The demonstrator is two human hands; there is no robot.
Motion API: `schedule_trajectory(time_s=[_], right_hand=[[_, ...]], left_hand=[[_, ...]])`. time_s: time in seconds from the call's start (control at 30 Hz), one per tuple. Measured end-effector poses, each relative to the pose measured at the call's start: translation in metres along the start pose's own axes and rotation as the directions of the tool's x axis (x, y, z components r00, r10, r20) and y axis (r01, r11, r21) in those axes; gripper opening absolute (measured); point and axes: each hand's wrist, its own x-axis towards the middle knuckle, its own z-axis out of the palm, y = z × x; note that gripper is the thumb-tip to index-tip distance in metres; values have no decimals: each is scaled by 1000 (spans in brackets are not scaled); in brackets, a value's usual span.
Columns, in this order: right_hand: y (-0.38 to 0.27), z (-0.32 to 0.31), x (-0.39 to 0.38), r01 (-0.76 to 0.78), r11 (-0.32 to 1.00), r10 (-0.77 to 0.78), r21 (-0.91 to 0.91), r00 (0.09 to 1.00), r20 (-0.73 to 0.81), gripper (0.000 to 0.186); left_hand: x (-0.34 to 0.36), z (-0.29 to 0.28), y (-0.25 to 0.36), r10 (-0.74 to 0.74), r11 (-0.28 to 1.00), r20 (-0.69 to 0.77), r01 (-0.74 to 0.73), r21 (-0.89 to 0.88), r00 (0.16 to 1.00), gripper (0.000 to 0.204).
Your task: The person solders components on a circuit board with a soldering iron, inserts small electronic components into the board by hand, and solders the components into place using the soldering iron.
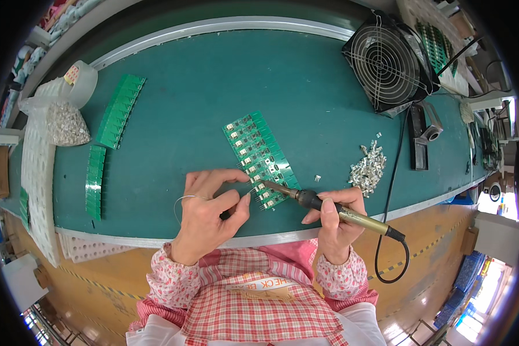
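Note:
A green circuit board panel [274, 155] lies slantwise on the bench, with small white connectors along its left edge. My right hand [337, 222] grips a soldering iron [363, 220] with a black collar and gold handle; its tip touches or nearly touches the lower left edge of the panel. My left hand [207, 210] is closed beside that edge, its index finger reaching to the connectors near the iron's tip. A thin solder wire [179, 203] loops out behind the left hand; its far end is hidden by the fingers.
Loose small metal parts [368, 168] are heaped at the right, with a single part [318, 178] nearer the panel. Behind stand a black fan [383, 66] and an iron stand [425, 135]. At left are more panels [121, 109], a bag of parts [66, 124] and white foam [39, 184].

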Motion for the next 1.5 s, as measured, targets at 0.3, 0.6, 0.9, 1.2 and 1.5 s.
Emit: schedule_trajectory(time_s=[0.3, 0.6, 0.9, 1.2, 1.5], right_hand=[[1, -1, 1, 51, 995, -47, -85, 998, 48, 16], [-6, -8, 5, 92, 981, -62, -172, 983, 171, 16], [-15, -1, 4, 5, 989, 8, -146, 996, 90, 11], [-14, -1, 2, 193, 921, -149, -338, 977, 153, 10], [-14, -7, -3, 95, 963, -94, -252, 995, 14, 12]], left_hand=[[1, 5, -1, 18, 1000, -23, -18, 17, 1000, 20], [0, 7, 1, 29, 999, -58, -27, 40, 998, 19], [-1, 5, 1, 27, 1000, -76, -26, 7, 997, 18], [-1, 2, 0, 17, 1000, -58, -17, -4, 998, 19], [-2, 1, -1, 15, 999, -53, -17, -35, 999, 19]])
